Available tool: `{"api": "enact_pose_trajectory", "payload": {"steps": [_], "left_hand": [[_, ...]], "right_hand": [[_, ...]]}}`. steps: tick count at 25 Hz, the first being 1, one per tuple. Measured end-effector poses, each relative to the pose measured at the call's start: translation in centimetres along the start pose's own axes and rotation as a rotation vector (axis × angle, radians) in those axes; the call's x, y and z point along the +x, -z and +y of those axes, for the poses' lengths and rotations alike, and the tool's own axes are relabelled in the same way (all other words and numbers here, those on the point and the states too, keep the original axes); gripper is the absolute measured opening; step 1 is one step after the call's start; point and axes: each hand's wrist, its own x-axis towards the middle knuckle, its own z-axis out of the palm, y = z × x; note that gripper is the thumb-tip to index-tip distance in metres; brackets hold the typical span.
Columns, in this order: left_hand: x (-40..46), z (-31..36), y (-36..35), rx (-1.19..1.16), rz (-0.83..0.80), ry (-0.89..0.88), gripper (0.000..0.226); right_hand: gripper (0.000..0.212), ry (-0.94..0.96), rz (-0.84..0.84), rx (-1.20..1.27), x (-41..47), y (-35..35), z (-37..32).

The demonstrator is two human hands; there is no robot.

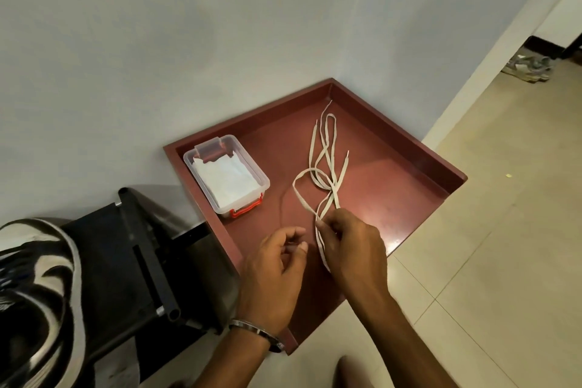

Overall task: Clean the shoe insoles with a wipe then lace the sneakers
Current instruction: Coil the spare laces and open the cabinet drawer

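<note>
Cream flat shoelaces [327, 167] lie tangled in loops on a dark red tray [419, 167] on the floor by the wall. My right hand [352, 246] pinches a lace strand near the tray's front, and the strand runs down under the hand. My left hand [277, 264] hovers just to the left with loosely curled fingers, holding nothing that I can see. A clear plastic box [226, 176] with red clasps holds white wipes at the tray's back left. No sneaker or insole lies in the tray.
A black metal-framed rack [148, 261] stands left of the tray, with a striped black and white thing [41, 293] at the far left. The grey wall runs behind. Beige floor tiles [504, 230] spread to the right, with shoes [529, 68] far off.
</note>
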Motion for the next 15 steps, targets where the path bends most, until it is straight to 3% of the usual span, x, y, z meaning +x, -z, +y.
{"api": "enact_pose_trajectory", "payload": {"steps": [3, 5, 9, 12, 14, 15], "left_hand": [[0.3, 0.7, 0.8, -0.242, -0.138, 0.109, 0.033], [0.4, 0.8, 1.0, -0.263, -0.211, 0.115, 0.040], [0.6, 0.7, 1.7, -0.224, -0.280, 0.073, 0.019], [1.2, 0.4, 2.5, -0.332, -0.224, 0.121, 0.021], [1.5, 0.6, 3.3, -0.472, -0.169, 0.199, 0.023], [1.6, 0.9, 3.6, -0.513, -0.152, 0.218, 0.022]], "right_hand": [[0.007, -0.416, -0.283, 0.870, -0.2, 1.2, -3.4], [0.014, -0.531, -0.363, 1.070, -0.2, 1.3, -4.3], [0.021, -0.485, -0.185, 1.162, 0.6, 2.1, -5.0], [0.020, -0.424, 0.077, 1.046, 1.7, 2.8, -4.0], [0.021, -0.426, 0.136, 0.934, 2.2, 2.6, -2.7], [0.025, -0.377, 0.122, 0.765, 2.2, 2.5, -2.3]]}}
